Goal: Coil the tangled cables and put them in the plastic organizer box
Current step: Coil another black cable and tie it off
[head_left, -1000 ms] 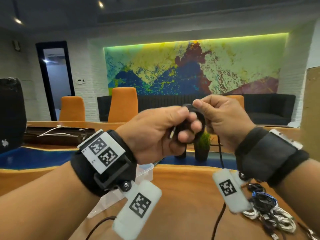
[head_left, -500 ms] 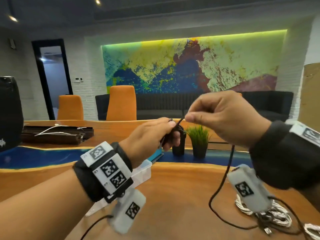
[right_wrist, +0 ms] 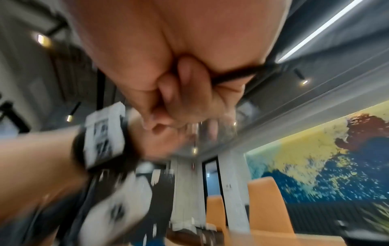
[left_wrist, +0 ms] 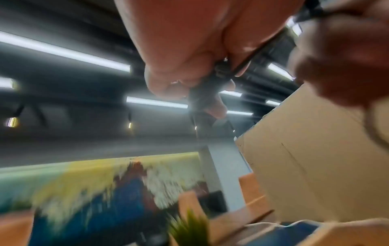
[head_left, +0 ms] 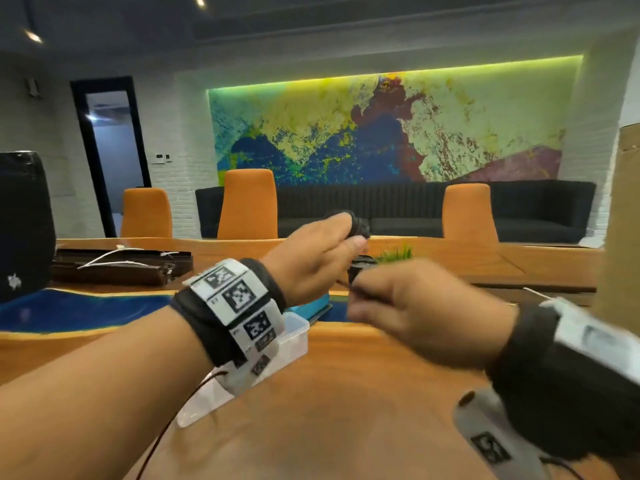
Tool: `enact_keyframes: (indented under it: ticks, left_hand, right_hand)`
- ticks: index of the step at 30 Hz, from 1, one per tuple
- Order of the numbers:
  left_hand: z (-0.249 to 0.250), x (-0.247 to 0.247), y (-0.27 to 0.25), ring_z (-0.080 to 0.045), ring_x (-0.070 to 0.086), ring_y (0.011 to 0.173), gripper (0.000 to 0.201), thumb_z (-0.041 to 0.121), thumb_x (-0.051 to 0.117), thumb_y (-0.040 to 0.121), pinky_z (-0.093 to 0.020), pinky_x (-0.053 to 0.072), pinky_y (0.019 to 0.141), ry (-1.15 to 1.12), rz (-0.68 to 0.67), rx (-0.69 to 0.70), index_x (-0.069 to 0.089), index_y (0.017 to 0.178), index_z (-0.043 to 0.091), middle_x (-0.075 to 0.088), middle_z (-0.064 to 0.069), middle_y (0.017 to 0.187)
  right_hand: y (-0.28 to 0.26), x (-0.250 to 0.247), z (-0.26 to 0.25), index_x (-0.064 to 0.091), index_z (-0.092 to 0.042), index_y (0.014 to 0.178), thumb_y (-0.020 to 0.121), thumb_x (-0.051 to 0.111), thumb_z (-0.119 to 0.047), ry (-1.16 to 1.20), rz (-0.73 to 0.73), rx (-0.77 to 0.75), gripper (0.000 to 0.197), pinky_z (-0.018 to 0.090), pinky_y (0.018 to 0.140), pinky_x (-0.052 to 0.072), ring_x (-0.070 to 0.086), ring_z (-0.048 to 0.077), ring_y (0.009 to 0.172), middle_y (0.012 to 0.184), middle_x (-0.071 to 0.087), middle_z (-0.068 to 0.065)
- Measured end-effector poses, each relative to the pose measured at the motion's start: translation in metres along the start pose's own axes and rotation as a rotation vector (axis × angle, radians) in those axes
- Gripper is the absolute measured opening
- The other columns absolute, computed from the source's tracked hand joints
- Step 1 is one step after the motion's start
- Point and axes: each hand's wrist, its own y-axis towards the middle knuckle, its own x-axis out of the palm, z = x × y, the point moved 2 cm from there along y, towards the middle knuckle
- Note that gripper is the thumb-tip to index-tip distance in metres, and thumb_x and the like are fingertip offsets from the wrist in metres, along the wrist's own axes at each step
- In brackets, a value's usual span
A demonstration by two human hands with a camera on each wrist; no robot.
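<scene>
Above the wooden table (head_left: pixel 346 410) the person holds both hands up, close together, a black cable (head_left: pixel 356 226) between them. The left hand (head_left: pixel 311 261) is the higher one; its fingers curl round a small bundle of the cable's loops, which pokes out dark past the fingertips, and the left wrist view shows the bundle (left_wrist: pixel 207 86) clamped between thumb and fingers. The right hand (head_left: pixel 415 317) sits just below and to the right of it, blurred, closed into a fist; from the right wrist view a black strand (right_wrist: pixel 235 75) runs out of that fist, pinched under the curled fingers. A strand stretches taut from the bundle towards the right hand. The clear plastic organizer box (head_left: pixel 294 337) stands on the table beneath the left wrist, mostly hidden by the wristband; whether anything lies in it I cannot tell. Beyond the hands a small green plant (head_left: pixel 398 252) stands on the table, and orange chairs (head_left: pixel 247 202) line its far side.
</scene>
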Motion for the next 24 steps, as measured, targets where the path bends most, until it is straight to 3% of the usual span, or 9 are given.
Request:
enact_keyframes:
  ticks: [2, 5, 10, 13, 16, 18, 19, 21, 24]
  left_hand:
    - [-0.006, 0.007, -0.01, -0.009, 0.053, 0.071, 0.036, 0.031, 0.037, 0.105, -0.031, 0.043, 0.068, -0.292, -0.056, -0.127, 0.057, 0.09, 0.005, 0.06, -0.002, 0.081]
    - [0.007, 0.013, -0.022, -0.011, 0.056, 0.067, 0.035, 0.032, 0.036, 0.104, -0.025, 0.043, 0.061, -0.857, -0.086, -0.327, 0.06, 0.093, 0.009, 0.061, -0.003, 0.076]
    - [0.032, 0.003, -0.02, -0.014, 0.046, 0.061, 0.02, 0.029, 0.053, 0.093, -0.026, 0.036, 0.06, -1.243, -0.202, -0.237, 0.055, 0.079, 0.015, 0.054, -0.004, 0.073]
    - [0.034, -0.009, -0.008, -0.013, 0.05, 0.064, 0.019, 0.027, 0.044, 0.096, -0.031, 0.033, 0.062, -1.424, -0.112, -0.244, 0.054, 0.082, 0.018, 0.061, 0.0, 0.081]
    - [0.025, -0.018, 0.007, -0.015, 0.064, 0.076, 0.02, 0.015, 0.037, 0.103, -0.028, 0.048, 0.067, -1.219, 0.08, -0.23, 0.055, 0.095, 0.014, 0.07, -0.006, 0.102]
    - [0.012, -0.018, 0.009, -0.018, 0.067, 0.086, 0.018, 0.015, 0.04, 0.102, -0.032, 0.055, 0.081, -0.74, 0.133, -0.156, 0.055, 0.104, 0.006, 0.07, -0.006, 0.11]
    - [0.007, -0.015, 0.008, -0.016, 0.068, 0.089, 0.022, 0.02, 0.041, 0.099, -0.035, 0.054, 0.085, -0.533, 0.08, -0.124, 0.056, 0.106, 0.005, 0.07, -0.001, 0.109]
    - [-0.002, -0.009, 0.002, -0.011, 0.066, 0.082, 0.028, 0.025, 0.043, 0.093, -0.033, 0.053, 0.078, -0.373, -0.027, -0.139, 0.057, 0.106, 0.005, 0.071, 0.006, 0.096]
    - [-0.007, 0.004, -0.008, -0.019, 0.058, 0.073, 0.028, 0.012, 0.041, 0.099, -0.026, 0.048, 0.063, -0.697, -0.074, -0.247, 0.053, 0.106, -0.012, 0.065, -0.004, 0.081]
  right_hand:
    - [0.004, -0.033, 0.008, 0.071, -0.017, 0.088, 0.091, 0.064, -0.024, 0.065, 0.238, 0.005, 0.011, 0.014, 0.064, 0.045, 0.058, 0.002, 0.072, 0.073, 0.064, -0.01]
    - [0.018, -0.056, 0.034, 0.073, -0.017, 0.087, 0.092, 0.065, -0.024, 0.1, 0.435, 0.032, 0.012, 0.026, 0.068, 0.049, 0.06, 0.011, 0.073, 0.076, 0.068, -0.002]
    - [0.035, -0.023, 0.067, 0.067, -0.017, 0.078, 0.097, 0.058, -0.019, 0.199, 0.586, 0.107, 0.021, 0.029, 0.063, 0.044, 0.051, 0.007, 0.063, 0.069, 0.061, 0.002]
    - [0.028, 0.007, 0.066, 0.061, -0.023, 0.071, 0.099, 0.053, -0.016, 0.256, 0.492, 0.144, 0.03, 0.025, 0.059, 0.039, 0.047, 0.0, 0.059, 0.064, 0.054, -0.007]
    - [0.014, 0.028, 0.043, 0.067, -0.018, 0.097, 0.101, 0.05, -0.023, 0.22, 0.171, 0.128, 0.018, 0.029, 0.072, 0.048, 0.055, 0.007, 0.075, 0.084, 0.063, -0.003]
    - [0.006, 0.021, 0.024, 0.067, -0.021, 0.097, 0.1, 0.051, -0.028, 0.112, 0.029, 0.069, 0.018, 0.028, 0.071, 0.048, 0.056, 0.009, 0.078, 0.083, 0.063, -0.006]
    - [0.003, 0.012, 0.015, 0.067, -0.021, 0.092, 0.099, 0.053, -0.03, 0.054, 0.016, 0.042, 0.018, 0.029, 0.068, 0.048, 0.056, 0.01, 0.075, 0.079, 0.062, -0.005]
    - [0.003, -0.013, 0.005, 0.068, -0.02, 0.084, 0.095, 0.058, -0.029, -0.018, 0.115, 0.008, 0.017, 0.028, 0.063, 0.046, 0.056, 0.011, 0.07, 0.071, 0.062, -0.005]
    - [0.011, -0.051, 0.015, 0.074, -0.019, 0.083, 0.092, 0.065, -0.024, 0.038, 0.363, 0.031, 0.013, 0.023, 0.065, 0.045, 0.058, 0.007, 0.069, 0.07, 0.066, -0.006]
